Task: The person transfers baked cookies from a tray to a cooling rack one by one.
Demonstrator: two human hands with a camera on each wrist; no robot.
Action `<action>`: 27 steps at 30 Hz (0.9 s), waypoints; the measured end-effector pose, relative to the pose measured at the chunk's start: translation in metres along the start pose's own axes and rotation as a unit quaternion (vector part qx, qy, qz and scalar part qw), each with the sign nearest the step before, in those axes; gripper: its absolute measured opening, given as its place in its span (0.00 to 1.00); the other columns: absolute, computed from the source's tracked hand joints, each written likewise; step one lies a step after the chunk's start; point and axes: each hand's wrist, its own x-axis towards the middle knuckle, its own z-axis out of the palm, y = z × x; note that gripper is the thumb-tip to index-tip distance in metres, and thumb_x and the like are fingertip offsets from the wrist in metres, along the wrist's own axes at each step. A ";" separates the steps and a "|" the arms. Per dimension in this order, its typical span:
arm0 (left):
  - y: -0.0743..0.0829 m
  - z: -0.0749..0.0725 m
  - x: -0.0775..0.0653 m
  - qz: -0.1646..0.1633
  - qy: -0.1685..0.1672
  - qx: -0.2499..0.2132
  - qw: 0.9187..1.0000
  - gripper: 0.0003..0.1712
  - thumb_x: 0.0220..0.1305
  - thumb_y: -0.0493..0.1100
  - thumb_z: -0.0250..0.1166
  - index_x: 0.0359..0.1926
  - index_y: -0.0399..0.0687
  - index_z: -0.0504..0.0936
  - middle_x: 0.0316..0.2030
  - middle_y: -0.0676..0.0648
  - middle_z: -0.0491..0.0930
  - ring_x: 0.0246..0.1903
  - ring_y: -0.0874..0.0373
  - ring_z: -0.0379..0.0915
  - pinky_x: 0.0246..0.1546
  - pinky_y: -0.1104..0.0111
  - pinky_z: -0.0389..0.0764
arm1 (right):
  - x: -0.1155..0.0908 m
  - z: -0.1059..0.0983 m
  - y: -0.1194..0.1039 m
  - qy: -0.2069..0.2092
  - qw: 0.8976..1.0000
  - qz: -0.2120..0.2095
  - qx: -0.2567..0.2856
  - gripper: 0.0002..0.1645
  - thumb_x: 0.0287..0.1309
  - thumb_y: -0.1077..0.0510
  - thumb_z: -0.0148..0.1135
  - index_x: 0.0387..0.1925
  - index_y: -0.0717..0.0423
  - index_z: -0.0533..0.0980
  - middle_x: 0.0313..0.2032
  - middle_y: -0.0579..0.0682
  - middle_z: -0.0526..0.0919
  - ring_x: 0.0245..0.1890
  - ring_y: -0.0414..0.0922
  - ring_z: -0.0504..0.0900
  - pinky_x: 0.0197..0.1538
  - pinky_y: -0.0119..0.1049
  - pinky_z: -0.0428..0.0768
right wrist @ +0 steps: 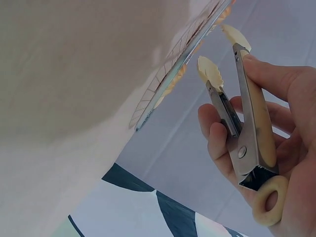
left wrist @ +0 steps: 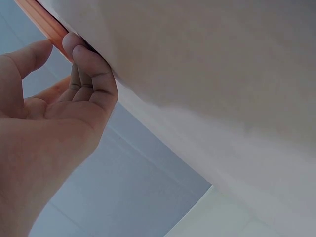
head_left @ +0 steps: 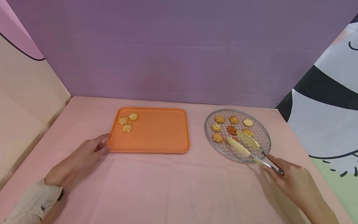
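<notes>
My left hand (head_left: 88,152) is at the near left corner of an orange tray (head_left: 162,130), its thumb and fingertips on the rim. In the left wrist view the thumb and curled fingers (left wrist: 94,61) meet the tray's orange edge (left wrist: 47,27). On the tray's far left lie a round cookie (head_left: 133,117) and two swirled cookies (head_left: 127,128). My right hand (head_left: 293,179) grips metal tongs (right wrist: 254,108) with cream tips. The tongs are spread, tips over a round wire rack (head_left: 258,147), partly covering a brown cookie (head_left: 231,141) and near a yellowish one (head_left: 248,133).
Several other cookies lie on the rack, among them a pretzel-shaped one (head_left: 231,130) and a pale oval one (head_left: 247,122). The pink table (head_left: 167,186) runs back to a purple wall (head_left: 179,56). A cartoon-printed cloth (head_left: 330,109) hangs at right.
</notes>
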 end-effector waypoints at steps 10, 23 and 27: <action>-0.003 0.001 0.000 0.011 0.005 0.000 1.000 0.32 0.71 0.42 0.62 0.70 0.31 0.64 0.29 0.53 0.77 0.28 0.62 0.68 0.30 0.71 0.71 | 0.002 -0.002 -0.004 -0.018 1.000 0.011 -0.006 0.29 0.38 0.58 0.81 0.47 0.62 0.84 0.34 0.59 0.88 0.27 0.55 0.85 0.30 0.49 0.79; 0.000 0.000 0.001 0.003 0.001 -0.001 1.000 0.33 0.70 0.40 0.62 0.70 0.32 0.64 0.31 0.52 0.78 0.29 0.61 0.69 0.32 0.70 0.72 | 0.020 -0.004 -0.014 -0.028 1.000 -0.005 0.003 0.34 0.40 0.50 0.81 0.49 0.61 0.82 0.26 0.48 0.82 0.22 0.39 0.76 0.25 0.41 0.75; 0.001 0.000 0.000 0.001 -0.001 -0.002 1.000 0.33 0.70 0.40 0.62 0.70 0.32 0.64 0.30 0.52 0.78 0.29 0.61 0.70 0.32 0.70 0.72 | 0.029 -0.003 -0.019 -0.027 0.999 -0.021 0.005 0.39 0.37 0.48 0.82 0.51 0.63 0.81 0.37 0.61 0.86 0.25 0.48 0.82 0.28 0.48 0.79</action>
